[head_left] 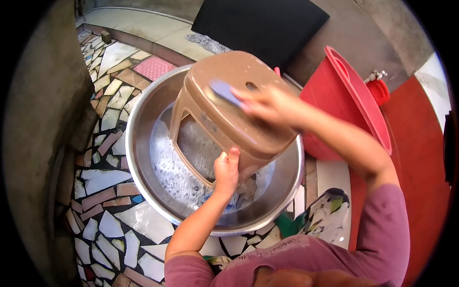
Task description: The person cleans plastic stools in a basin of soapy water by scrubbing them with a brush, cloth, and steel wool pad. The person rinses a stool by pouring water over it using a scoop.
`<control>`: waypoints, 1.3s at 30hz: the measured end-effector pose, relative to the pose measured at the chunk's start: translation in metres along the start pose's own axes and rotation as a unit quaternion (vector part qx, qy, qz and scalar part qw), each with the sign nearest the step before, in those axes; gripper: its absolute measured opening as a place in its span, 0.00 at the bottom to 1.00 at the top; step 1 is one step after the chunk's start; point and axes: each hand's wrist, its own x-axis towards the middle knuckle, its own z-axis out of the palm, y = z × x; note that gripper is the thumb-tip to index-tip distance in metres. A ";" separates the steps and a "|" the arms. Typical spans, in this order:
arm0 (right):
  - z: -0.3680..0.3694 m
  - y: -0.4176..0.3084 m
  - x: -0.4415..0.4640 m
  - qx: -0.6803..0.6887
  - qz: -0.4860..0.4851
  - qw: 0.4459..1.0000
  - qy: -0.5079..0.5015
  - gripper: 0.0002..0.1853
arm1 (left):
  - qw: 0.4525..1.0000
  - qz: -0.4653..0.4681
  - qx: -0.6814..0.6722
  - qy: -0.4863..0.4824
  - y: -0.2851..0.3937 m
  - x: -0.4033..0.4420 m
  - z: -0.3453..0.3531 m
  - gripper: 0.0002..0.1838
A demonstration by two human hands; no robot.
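A brown plastic stool (224, 103) is tilted in a large metal basin (135, 153), its seat facing up and its legs down toward soapy water (174, 174). My left hand (226, 171) grips the stool's near side, thumb pointing up. In my right hand (267, 106) is a purple scrub brush (224, 92), held against the top edge of the seat. That hand and the brush are blurred by motion. Some cloth-like material (248, 189) shows in the foam below the stool; its kind is hard to make out.
A red plastic tub (320, 110) leans at the right, by a metal tap (375, 75). Behind the basin are a black panel (258, 28) and a grey rag (208, 43). A pink mat (154, 68) lies on the broken-tile floor (107, 179).
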 end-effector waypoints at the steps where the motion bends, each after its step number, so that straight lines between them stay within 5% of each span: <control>1: 0.001 0.004 -0.013 -0.025 -0.047 0.998 0.018 0.23 | 1.000 0.008 0.005 0.007 -0.002 0.001 0.002 0.33; 3: 0.002 0.010 -0.038 -0.080 -0.137 0.985 0.063 0.23 | 1.000 0.015 0.011 0.019 -0.002 0.001 0.008 0.33; 5: -0.008 -0.018 0.008 -0.022 0.010 0.999 -0.030 0.22 | 0.999 0.012 0.038 0.015 -0.001 -0.002 0.008 0.33; 8: -0.003 0.039 0.128 -0.082 -0.014 0.991 0.106 0.23 | 0.999 0.015 0.029 0.016 -0.006 -0.003 0.006 0.34; 10: -0.026 0.028 0.119 -0.042 0.167 0.984 0.042 0.22 | 0.999 0.017 0.031 0.014 -0.004 -0.001 0.006 0.34; 12: -0.019 0.034 0.061 -0.044 0.099 0.994 0.006 0.25 | 1.000 0.019 0.020 0.004 -0.003 -0.002 0.004 0.34; 15: 0.011 0.042 0.009 -0.062 -0.144 0.980 0.125 0.24 | 1.000 0.016 0.006 0.007 -0.006 0.001 0.007 0.34; 17: -0.007 0.000 0.024 -0.017 0.001 0.999 0.034 0.24 | 1.000 0.007 0.008 0.000 0.000 -0.002 0.005 0.34; 21: -0.033 0.152 0.051 0.063 0.111 0.982 0.137 0.23 | 1.000 -0.024 0.001 -0.004 -0.003 -0.004 0.004 0.35; 22: -0.051 0.136 0.040 -0.031 0.191 0.970 0.147 0.22 | 1.000 -0.017 0.001 -0.008 -0.001 -0.001 0.003 0.35; 24: -0.038 0.098 0.003 -0.081 0.210 0.969 0.103 0.22 | 1.000 -0.018 -0.007 0.001 -0.002 -0.003 0.007 0.35; 26: -0.006 0.045 0.005 -0.078 0.007 0.988 0.135 0.23 | 0.999 -0.028 0.004 -0.017 -0.007 0.000 0.004 0.35; 28: 0.000 0.008 0.047 -0.053 -0.004 0.996 0.077 0.23 | 1.000 -0.015 -0.024 -0.006 -0.006 -0.001 0.004 0.35; 30: -0.021 0.027 0.067 -0.026 0.105 0.991 0.084 0.25 | 1.000 -0.024 -0.017 -0.006 -0.007 -0.004 0.001 0.35; 31: -0.021 0.105 0.079 -0.047 0.066 0.980 0.183 0.24 | 1.000 -0.028 -0.007 -0.002 -0.009 -0.005 0.000 0.35; 32: -0.047 0.116 0.060 -0.014 0.219 0.967 0.128 0.23 | 1.000 -0.031 0.003 0.002 -0.009 -0.005 -0.002 0.35; 34: -0.046 0.186 0.052 0.018 0.222 0.969 0.109 0.23 | 0.999 -0.030 0.016 -0.004 -0.012 -0.009 -0.005 0.35; 37: -0.010 0.036 0.032 0.095 -0.002 0.987 0.127 0.23 | 1.000 -0.002 0.015 -0.016 -0.008 -0.003 0.003 0.34; 38: -0.018 -0.027 0.029 0.011 0.009 0.996 0.089 0.23 | 1.000 0.009 0.003 -0.010 -0.007 -0.005 0.004 0.34; 39: -0.009 -0.010 0.054 0.004 0.031 0.996 0.081 0.23 | 1.000 0.001 0.006 -0.009 -0.006 -0.008 0.003 0.34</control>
